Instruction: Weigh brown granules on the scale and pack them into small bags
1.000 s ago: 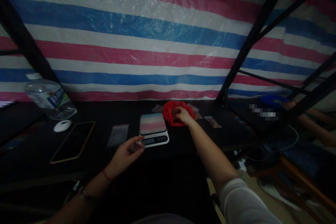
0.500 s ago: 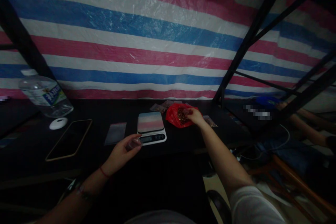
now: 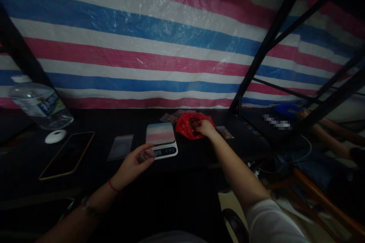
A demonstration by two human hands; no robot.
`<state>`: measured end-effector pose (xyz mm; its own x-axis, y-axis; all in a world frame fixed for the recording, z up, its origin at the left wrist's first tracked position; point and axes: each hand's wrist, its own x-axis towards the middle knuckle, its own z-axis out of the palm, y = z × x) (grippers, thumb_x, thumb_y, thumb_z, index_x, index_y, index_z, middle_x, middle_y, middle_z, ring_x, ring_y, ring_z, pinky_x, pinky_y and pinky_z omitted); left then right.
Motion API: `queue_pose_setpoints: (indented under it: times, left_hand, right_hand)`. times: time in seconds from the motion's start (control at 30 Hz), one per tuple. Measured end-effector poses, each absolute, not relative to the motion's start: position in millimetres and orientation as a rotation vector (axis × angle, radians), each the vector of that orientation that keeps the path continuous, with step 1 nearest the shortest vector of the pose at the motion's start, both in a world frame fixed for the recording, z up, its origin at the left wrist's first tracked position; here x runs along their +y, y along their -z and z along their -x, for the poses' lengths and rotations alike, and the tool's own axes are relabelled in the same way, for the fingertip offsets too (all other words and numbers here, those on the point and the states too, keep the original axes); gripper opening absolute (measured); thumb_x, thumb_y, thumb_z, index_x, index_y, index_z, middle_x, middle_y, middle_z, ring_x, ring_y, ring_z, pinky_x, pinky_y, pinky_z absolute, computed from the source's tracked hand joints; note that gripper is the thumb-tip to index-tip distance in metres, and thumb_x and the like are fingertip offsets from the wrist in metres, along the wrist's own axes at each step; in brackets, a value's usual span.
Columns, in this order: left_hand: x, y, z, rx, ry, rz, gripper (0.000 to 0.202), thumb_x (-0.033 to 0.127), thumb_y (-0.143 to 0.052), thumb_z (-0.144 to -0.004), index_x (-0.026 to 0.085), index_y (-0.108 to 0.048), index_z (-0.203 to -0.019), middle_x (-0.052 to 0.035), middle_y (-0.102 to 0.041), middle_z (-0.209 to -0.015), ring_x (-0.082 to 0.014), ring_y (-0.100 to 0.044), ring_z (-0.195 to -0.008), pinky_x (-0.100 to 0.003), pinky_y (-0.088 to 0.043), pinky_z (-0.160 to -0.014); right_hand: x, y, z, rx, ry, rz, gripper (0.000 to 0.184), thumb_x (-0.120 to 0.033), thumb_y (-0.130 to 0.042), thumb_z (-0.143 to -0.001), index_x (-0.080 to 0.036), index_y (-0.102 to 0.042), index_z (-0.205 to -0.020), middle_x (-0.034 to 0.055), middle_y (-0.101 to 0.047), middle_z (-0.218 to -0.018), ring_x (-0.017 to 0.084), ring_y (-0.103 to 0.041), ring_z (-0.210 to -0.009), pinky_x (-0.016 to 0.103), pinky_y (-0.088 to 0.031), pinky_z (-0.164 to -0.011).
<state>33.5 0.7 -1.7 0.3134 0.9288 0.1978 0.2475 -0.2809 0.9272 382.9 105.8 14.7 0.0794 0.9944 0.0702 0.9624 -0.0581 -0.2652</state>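
The left hand [image 3: 129,169] grips a small clear cup [image 3: 146,154] in its fingers, at the front of the scale [image 3: 160,133]. The right hand [image 3: 207,128] reaches into the red bag [image 3: 184,124] on the bench [image 3: 191,153], just beside the scale; whether those fingers are closed, I cannot tell.

Bare hands on both sides, and look at the wrist behind the left hand [image 3: 137,161]: a thin red cord bracelet [image 3: 113,187], slim and bright, looping right round! Farther up that forearm, a second band [image 3: 90,209], darker with paler bits, its detail lost in the gloom. Across to the right hand [image 3: 207,129], bare forearm up to a short sleeve [image 3: 270,220], greyish-white, softly creased, and plain pale cloth [image 3: 173,237] down at the bottom edge.
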Motion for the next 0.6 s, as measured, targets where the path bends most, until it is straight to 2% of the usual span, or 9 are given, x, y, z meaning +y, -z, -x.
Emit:
queue_pose_setpoints:
  times: [0.1,0.23,0.4,0.6]
  left_hand:
    - [5,3,-29,1.067,-1.014,-1.745,0.044,0.038,-0.064,-0.075,0.015,-0.059,-0.113,-0.0055,-0.067,-0.085,-0.0173,-0.064,-0.075,-0.029,-0.051,-0.070]
    - [19,-12,-29,1.042,-1.016,-1.792,0.045,0.039,-0.064,-0.076,0.016,-0.059,-0.114,-0.0057,-0.067,-0.087,-0.0180,-0.064,-0.077,-0.030,-0.052,-0.071]
    - [45,-37,-38,1.045,-1.032,-1.872,0.046,0.041,-0.064,-0.075,0.016,-0.060,-0.113,-0.0053,-0.067,-0.085,-0.0176,-0.063,-0.074,-0.030,-0.052,-0.068]
    - [69,-33,-52,1.041,-1.034,-1.903,0.047,0.043,-0.062,-0.075,0.015,-0.061,-0.112,-0.0053,-0.066,-0.084,-0.0172,-0.062,-0.070,-0.028,-0.051,-0.061]
  right_hand:
    - [114,-14,-377,-1.913,-0.158,2.183,0.031,-0.036,-0.058,-0.082,-0.013,-0.072,-0.097,0.0126,-0.072,-0.093,0.023,-0.067,-0.087,0.025,-0.046,-0.070]
    - [124,-14,-372,-1.874,-0.125,2.229,0.037,-0.038,-0.056,-0.084,-0.010,-0.070,-0.103,0.0174,-0.071,-0.101,0.025,-0.066,-0.094,0.027,-0.046,-0.075]
    - [133,-13,-371,-1.949,-0.176,2.154,0.032,-0.029,-0.062,-0.079,-0.017,-0.070,-0.108,0.0104,-0.071,-0.103,0.021,-0.065,-0.097,0.023,-0.044,-0.079]
    - [148,-6,-368,-1.953,-0.286,2.115,0.025,-0.022,-0.064,-0.073,-0.014,-0.073,-0.096,0.0101,-0.073,-0.087,0.020,-0.067,-0.079,0.023,-0.045,-0.071]
